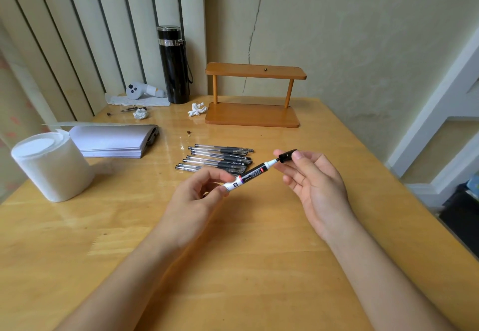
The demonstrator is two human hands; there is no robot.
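Note:
My left hand [199, 193] pinches the white rear end of a black-and-white marker [252, 173], which points up and to the right above the table. My right hand [313, 185] pinches the marker's black cap [287, 156] between thumb and forefinger, palm up, other fingers relaxed. The cap sits just off the marker's tip, which shows between cap and barrel. Behind the marker, several clear gel pens with black grips [217, 158] lie side by side on the wooden table [233, 266].
A roll of white tissue [51, 166] stands at the left, a stack of paper [114, 140] behind it. Further back stand a black flask [173, 64], a small wooden shelf [254, 94], crumpled tissues [197, 109] and a white controller [141, 90]. The table's right edge drops away.

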